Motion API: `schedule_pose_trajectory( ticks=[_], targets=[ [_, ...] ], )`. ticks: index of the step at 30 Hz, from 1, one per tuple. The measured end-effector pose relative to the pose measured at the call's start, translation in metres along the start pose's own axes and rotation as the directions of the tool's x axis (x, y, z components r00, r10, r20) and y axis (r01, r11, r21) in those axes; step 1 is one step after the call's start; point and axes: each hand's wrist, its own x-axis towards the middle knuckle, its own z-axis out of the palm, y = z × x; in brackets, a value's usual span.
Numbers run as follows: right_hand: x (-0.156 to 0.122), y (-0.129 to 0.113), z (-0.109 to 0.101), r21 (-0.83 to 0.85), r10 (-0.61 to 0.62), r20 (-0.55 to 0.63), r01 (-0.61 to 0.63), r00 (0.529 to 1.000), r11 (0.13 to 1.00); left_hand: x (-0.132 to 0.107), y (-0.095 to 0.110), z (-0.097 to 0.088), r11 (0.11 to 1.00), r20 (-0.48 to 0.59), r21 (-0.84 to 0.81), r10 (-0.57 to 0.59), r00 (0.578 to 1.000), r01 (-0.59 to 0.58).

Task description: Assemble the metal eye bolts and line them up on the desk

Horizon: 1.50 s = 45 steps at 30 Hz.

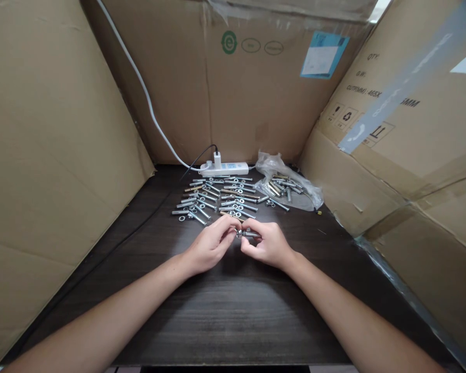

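Observation:
Just in front of the laid-out hardware, my two hands meet over the dark table. My right hand (267, 241) is closed around a silver expansion bolt (250, 234), which lies roughly level and points left. At its left end a small metal ring (238, 233), a nut or a washer, sits between the hands. Thumb and fingers of my left hand (215, 241) are pinched at this ring. The fingertips partly hide both pieces, so I cannot tell whether the ring is threaded on.
Beyond my hands lie rows of bolts, sleeves, nuts and washers (238, 199). A clear plastic bag (310, 194) with more metal parts is at right. Behind stands a white power strip (233, 169); a black cable (155, 207) crosses the left. Cardboard walls (256, 103) enclose the table.

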Motion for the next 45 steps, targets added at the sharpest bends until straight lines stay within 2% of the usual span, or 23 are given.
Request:
schedule_pose_trajectory(
  ticks=[3,9,13,18,21,24,27,30,34,42,45],
  targets=[
    [0.0002,-0.0009,-0.0003,0.004,-0.001,0.008,0.001,1.000,1.000,-0.0002,0.0014,0.0001,0.999,0.008,-0.008,0.044,0.999,-0.044],
    [0.0001,-0.0009,-0.0007,-0.019,0.012,0.002,-0.012,1.000,1.000,0.0011,0.0031,-0.0024,0.999,0.057,0.012,-0.041,0.998,0.040],
    [0.0003,-0.0020,-0.0017,-0.022,0.010,0.011,-0.010,1.000,1.000,0.0022,0.0017,-0.0048,0.998,0.129,0.054,-0.040,0.991,0.033],
    [0.0007,-0.0028,-0.0024,-0.020,-0.005,0.014,0.005,1.000,1.000,0.0027,-0.0016,-0.0044,0.995,0.151,0.099,-0.030,0.988,0.015],
    [0.0006,-0.0016,-0.0020,-0.021,-0.002,0.016,0.002,1.000,1.000,0.0017,-0.0005,-0.0035,0.996,0.140,0.084,-0.043,0.989,0.031],
    [0.0004,-0.0005,-0.0014,-0.026,0.017,0.020,-0.016,1.000,1.000,0.0002,0.0017,-0.0027,0.997,0.073,0.045,-0.064,0.995,0.060],
    [0.0002,-0.0006,-0.0013,-0.018,0.024,0.025,-0.024,0.999,1.000,-0.0008,0.0022,-0.0021,0.999,0.036,0.017,-0.041,0.998,0.041],
    [0.0003,-0.0015,-0.0016,-0.011,0.020,0.025,-0.020,0.999,1.000,-0.0006,0.0017,-0.0016,1.000,0.044,0.014,-0.007,0.999,0.007],
    [0.0000,-0.0022,-0.0017,-0.010,0.028,0.019,-0.028,0.999,1.000,0.0008,0.0021,-0.0020,0.998,0.051,0.051,-0.028,0.998,0.026],
    [0.0000,-0.0011,-0.0015,0.000,0.004,0.017,-0.004,1.000,1.000,0.0019,0.0010,-0.0039,0.987,0.138,0.159,-0.045,0.989,0.023],
    [0.0006,-0.0010,-0.0015,0.000,0.006,0.012,-0.006,1.000,1.000,0.0013,0.0015,-0.0030,0.988,0.096,0.148,-0.068,0.993,0.053]
  ],
)
